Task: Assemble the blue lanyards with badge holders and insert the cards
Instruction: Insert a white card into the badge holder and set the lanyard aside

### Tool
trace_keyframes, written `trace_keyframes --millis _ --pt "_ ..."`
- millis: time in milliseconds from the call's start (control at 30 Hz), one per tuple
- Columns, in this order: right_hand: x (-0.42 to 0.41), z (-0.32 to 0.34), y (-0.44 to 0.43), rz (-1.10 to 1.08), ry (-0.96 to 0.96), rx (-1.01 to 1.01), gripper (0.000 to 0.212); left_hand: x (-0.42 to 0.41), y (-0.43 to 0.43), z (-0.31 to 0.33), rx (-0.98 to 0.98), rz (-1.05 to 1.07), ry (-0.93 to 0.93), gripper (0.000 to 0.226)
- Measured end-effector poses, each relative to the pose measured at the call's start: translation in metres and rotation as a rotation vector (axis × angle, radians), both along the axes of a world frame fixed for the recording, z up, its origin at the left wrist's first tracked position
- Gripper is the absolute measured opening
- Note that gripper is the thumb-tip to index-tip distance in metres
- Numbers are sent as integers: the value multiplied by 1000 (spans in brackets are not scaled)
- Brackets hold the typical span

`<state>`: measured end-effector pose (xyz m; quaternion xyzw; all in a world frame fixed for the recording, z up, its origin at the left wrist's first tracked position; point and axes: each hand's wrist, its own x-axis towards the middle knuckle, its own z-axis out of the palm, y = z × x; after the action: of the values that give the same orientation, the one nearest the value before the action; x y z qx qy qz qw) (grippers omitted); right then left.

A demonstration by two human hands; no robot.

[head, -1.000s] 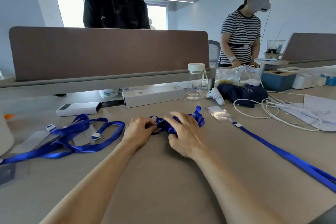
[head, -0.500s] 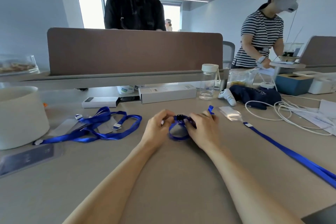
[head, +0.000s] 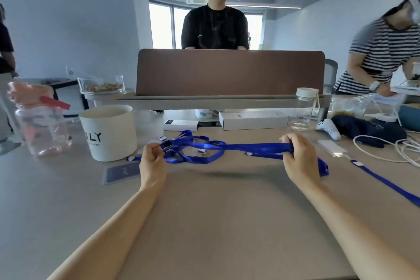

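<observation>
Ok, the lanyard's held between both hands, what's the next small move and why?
Probably bring the left hand with the black clip down to the badge holder lying just left of it. The blue lanyard spans taut to the right hand, and the clip seems to carry no holder.

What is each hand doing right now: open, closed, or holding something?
The left hand pinches the clip end of the blue lanyard.
The right hand grips the strap of the same lanyard.
</observation>
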<state>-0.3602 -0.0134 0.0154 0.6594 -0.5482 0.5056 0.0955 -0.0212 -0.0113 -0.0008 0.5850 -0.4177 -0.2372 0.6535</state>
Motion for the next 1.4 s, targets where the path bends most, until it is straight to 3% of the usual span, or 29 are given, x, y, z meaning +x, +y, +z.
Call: trace_keyframes --millis 100,200,300,367,433,467,667,767,833,933,1067,1233,1400 --pt "29 1 6 56 23 138 29 34 15 4 -10 43 56 23" --pt "63 -5 12 98 19 339 24 52 23 7 -47 9 227 7" --pt "107 -11 15 202 30 412 4 57 26 8 -49 -62 355 9" --pt "133 -9 12 278 -20 431 13 58 26 9 -27 -92 371 11" --pt "152 -7 8 373 -100 477 7 58 25 9 -25 -123 356 8" --pt "157 -5 7 422 -123 505 2 57 26 9 -33 -140 322 6" --pt "129 8 1 835 -75 880 57 39 36 7 -56 -370 128 8" --pt "100 15 -11 677 -26 852 59 32 37 4 -51 -508 38 10" --pt "84 15 -18 498 158 863 62 29 32 1 -11 -502 -191 14" --pt "76 14 -20 463 357 1005 67 16 20 1 53 -458 -539 21" --pt "72 8 -27 476 296 886 30 -9 6 1 40 -419 -802 21" --pt "72 -1 -29 440 253 793 17 -10 7 -2 87 -554 -931 13" --pt "63 5 -27 372 280 877 45 -9 3 -10 58 -479 -1029 18"
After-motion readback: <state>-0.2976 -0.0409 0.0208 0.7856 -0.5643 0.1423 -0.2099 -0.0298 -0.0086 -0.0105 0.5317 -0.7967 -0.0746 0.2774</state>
